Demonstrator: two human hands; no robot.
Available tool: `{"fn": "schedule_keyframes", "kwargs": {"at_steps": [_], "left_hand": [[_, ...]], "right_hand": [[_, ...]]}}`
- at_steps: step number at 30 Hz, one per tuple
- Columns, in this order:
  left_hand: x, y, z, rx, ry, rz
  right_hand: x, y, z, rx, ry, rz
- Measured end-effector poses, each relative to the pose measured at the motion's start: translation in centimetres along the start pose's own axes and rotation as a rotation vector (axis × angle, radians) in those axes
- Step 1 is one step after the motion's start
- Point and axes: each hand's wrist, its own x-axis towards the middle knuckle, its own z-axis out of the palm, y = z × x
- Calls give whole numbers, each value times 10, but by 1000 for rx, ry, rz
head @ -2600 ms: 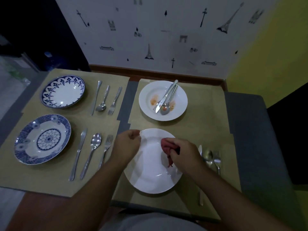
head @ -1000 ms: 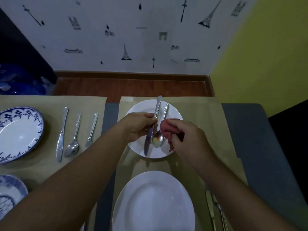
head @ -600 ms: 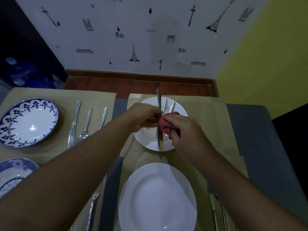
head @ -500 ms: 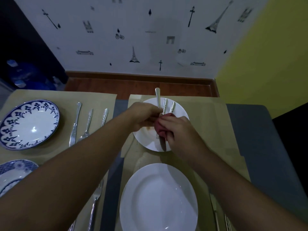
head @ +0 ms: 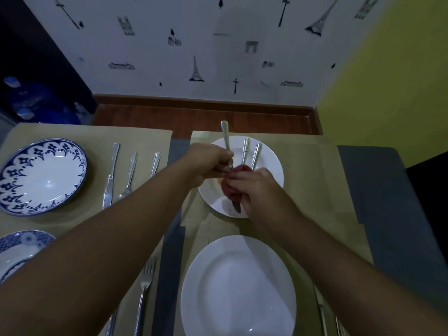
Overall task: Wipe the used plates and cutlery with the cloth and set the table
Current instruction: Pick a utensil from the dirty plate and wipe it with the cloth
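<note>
The person's left hand (head: 206,163) pinches a knife (head: 226,141) by its handle, thumb and fingers curled round the metal just under the part that pokes up past the knuckles. Directly below that grip, the right hand (head: 257,187) is closed around a dark red cloth (head: 230,190), which is bunched over the blade. Only the blade's tip shows, coming out beneath the right hand's fingers. The two hands touch, knuckle to fingertip.

Both grips sit over the used plate (head: 271,161), a white one with orange smears showing beside and below the cloth. Just right of the left hand's grip, a second handle (head: 245,154) and a third handle (head: 256,155) lie on this plate, side by side; their working ends are hidden under the right hand and the cloth.

Nearer the person than the grip lies a clean white plate (head: 238,287) on the same tan placemat (head: 315,180). Well to the left of the grip, a blue-patterned plate (head: 41,175) rests on another mat with a table knife (head: 110,175), a spoon (head: 131,173) and a fork handle (head: 155,163) lined up beside it — the left forearm crosses over the fork's lower end.
</note>
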Motion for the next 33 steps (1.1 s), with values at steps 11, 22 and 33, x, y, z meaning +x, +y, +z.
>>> {"fn": "schedule_keyframes", "kwargs": {"at_steps": [11,22,33], "left_hand": [[10,-7,-9,-10,-11,-57],[10,-5,3,-137,17,-174],[6,-11,-1,-62,-75,-167]], "right_hand": [[-34,3,-8,-2,139,183],[-28,1,-15,82,155,280],[8,-14,-19,53,109,139]]}}
